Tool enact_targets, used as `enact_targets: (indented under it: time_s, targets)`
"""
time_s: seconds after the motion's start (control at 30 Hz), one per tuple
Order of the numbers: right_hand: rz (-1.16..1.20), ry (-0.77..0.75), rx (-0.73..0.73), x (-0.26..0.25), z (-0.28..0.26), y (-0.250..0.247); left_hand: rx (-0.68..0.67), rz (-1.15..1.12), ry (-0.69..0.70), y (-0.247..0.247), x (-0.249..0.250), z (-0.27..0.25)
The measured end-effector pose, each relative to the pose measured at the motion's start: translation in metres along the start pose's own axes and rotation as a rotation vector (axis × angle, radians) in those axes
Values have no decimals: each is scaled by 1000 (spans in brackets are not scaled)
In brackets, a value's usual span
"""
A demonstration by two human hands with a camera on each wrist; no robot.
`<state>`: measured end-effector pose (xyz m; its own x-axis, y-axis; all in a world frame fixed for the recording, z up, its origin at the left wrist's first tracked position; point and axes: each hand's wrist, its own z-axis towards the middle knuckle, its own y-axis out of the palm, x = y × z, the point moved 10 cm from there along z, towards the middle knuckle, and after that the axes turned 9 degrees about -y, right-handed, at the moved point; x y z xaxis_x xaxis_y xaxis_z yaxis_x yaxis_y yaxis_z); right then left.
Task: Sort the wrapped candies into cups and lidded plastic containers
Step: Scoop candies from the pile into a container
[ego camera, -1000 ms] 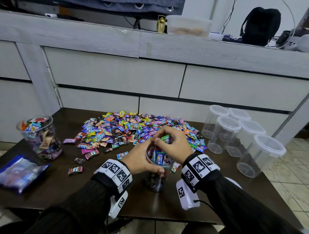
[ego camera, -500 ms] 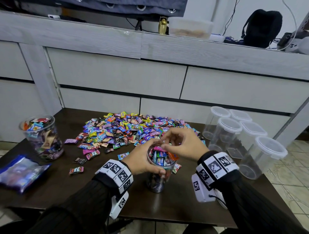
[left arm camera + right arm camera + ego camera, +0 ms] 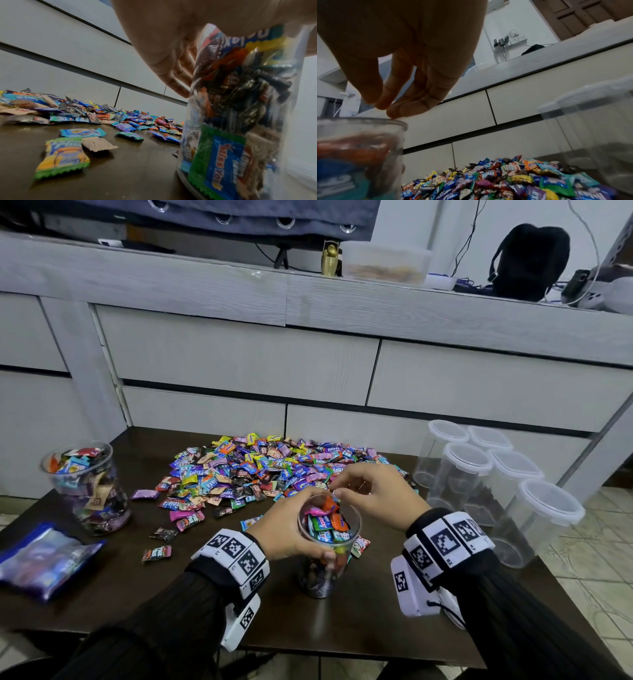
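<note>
From the head cam, the left hand (image 3: 287,529) is wrapped around the clear cup (image 3: 327,546), nearly brim-full and just in front of the candy pile (image 3: 274,467), so I'd say it's about topped off. Left wrist cam shows those fingers (image 3: 173,75) curled against the cup wall. Right wrist cam: the right hand (image 3: 406,65) hangs loose and empty over the rim, so next is probably grabbing more from the pile or swapping to the lidded containers (image 3: 590,128) beside it.

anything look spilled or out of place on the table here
Nothing looks damaged or tipped. A few stray candies lie apart from the main pile, near the table's front left. The cup held by the left hand is filled nearly to its rim.
</note>
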<state>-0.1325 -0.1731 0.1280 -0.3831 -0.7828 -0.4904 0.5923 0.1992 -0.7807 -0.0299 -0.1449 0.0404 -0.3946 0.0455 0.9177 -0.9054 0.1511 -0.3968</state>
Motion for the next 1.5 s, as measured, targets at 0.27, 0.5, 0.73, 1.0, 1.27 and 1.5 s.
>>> enact_targets:
  time_s: [0.27,0.5,0.73,1.0,1.27,1.5]
  targets:
    - [-177,590,-126,108,-48,33,20,13,-37,-14,-8,-6]
    - [-306,776,-447,132,-78,98,19,28,-40,-17,-10,-6]
    - [-261,612,-581,130,-50,129,15,1,-22,-18,-11,-6]
    - [-276,496,-505,120,-45,132,22,-44,-32,-16,-11,-9]
    - [-243,439,-351,106,-48,80,25,-25,-38,-16,-14,-8]
    - [-238,314,-282,71,-39,39,15,-57,-39,-15,-13,-9]
